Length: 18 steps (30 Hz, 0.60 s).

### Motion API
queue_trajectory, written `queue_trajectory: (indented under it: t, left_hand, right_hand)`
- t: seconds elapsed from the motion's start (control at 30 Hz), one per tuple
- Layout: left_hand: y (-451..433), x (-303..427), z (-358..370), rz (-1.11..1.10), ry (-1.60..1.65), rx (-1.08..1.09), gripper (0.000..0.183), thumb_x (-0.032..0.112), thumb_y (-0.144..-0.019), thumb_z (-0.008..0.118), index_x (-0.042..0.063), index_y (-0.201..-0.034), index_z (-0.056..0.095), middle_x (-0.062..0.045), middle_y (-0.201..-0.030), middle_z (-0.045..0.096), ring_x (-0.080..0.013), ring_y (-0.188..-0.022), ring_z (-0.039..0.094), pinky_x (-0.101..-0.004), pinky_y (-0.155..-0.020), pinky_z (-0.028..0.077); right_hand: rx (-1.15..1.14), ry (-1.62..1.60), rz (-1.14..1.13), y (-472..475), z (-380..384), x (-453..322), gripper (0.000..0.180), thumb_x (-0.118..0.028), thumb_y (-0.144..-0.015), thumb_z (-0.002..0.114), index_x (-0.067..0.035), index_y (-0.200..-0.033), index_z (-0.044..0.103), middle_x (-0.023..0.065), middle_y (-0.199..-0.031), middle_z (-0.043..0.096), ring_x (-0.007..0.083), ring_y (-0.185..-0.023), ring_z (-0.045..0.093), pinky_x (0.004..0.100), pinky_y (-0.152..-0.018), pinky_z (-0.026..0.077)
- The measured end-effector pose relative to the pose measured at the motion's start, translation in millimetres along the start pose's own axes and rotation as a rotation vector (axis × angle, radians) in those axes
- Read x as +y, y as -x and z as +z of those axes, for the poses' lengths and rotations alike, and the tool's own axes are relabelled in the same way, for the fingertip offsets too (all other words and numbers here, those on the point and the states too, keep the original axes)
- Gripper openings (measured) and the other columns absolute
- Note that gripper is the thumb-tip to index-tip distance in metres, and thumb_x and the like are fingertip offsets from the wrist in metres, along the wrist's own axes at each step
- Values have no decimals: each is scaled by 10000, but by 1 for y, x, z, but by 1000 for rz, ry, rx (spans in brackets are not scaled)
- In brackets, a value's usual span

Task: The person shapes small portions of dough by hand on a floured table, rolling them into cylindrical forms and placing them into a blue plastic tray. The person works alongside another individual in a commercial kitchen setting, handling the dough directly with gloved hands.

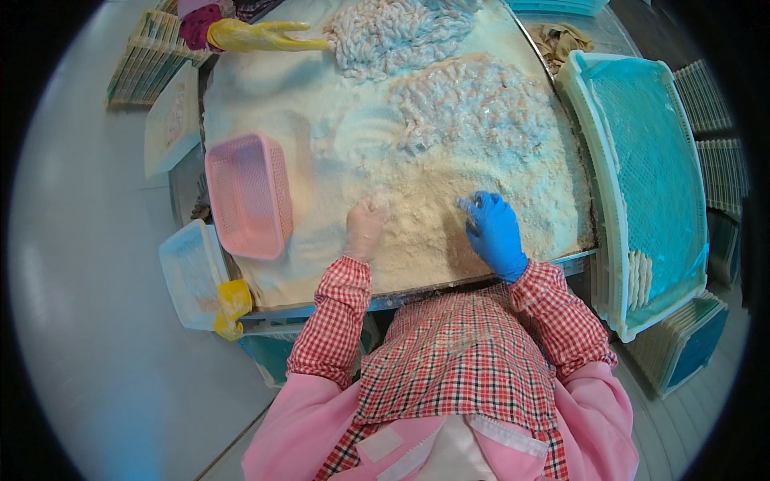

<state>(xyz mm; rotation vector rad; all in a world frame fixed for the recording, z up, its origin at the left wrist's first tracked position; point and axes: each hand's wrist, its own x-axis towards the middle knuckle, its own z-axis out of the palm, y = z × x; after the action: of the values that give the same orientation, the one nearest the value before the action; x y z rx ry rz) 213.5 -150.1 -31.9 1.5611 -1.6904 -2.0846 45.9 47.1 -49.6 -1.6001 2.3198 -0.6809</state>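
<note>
Pale breading crumbs (421, 258) cover the table in front of me. My left hand (366, 225), in a thin clear glove, is low over the crumbs with its fingers bent; whether it holds anything I cannot tell. To its right, my right hand (494, 231) wears a blue glove, and a small whitish bit shows at its fingertips. Beyond both hands lies a heap of wet, pale strips of raw food (475, 105), with a second heap of strips (403, 36) farther back.
A pink plastic basket (284, 198) stands at the left. At the right edge is a white-framed tray (622, 240) with a few coated strips (639, 279). A co-worker's yellow-gloved hand (264, 36) reaches in at the back left. A yellow glove (231, 306) hangs near a white tub (186, 270).
</note>
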Motion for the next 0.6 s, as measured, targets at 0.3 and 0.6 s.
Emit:
queue_trajectory:
  t: [0.3, 0.6]
  left_hand:
    - [4, 4, 14, 306, -845, 128, 520, 207, -818, 664, 21, -1282, 517, -152, -1114, 610, -283, -992, 597, -380, -873, 483]
    - [34, -42, 96, 846, -818, 104, 459, 246, -877, 568, 34, -1281, 508, -166, -1162, 546, -300, -1073, 527, -431, -917, 436]
  right_hand:
    - [36, -220, 178, 14, 13, -15, 367, -86, -830, 585, -53, -1195, 605, 164, -1061, 606, 316, -899, 581, 390, -753, 486]
    - [-25, -1980, 678, 0, 73, 14, 304, -252, -973, 526, -58, -1196, 598, 69, -1103, 646, 189, -983, 605, 292, -837, 485]
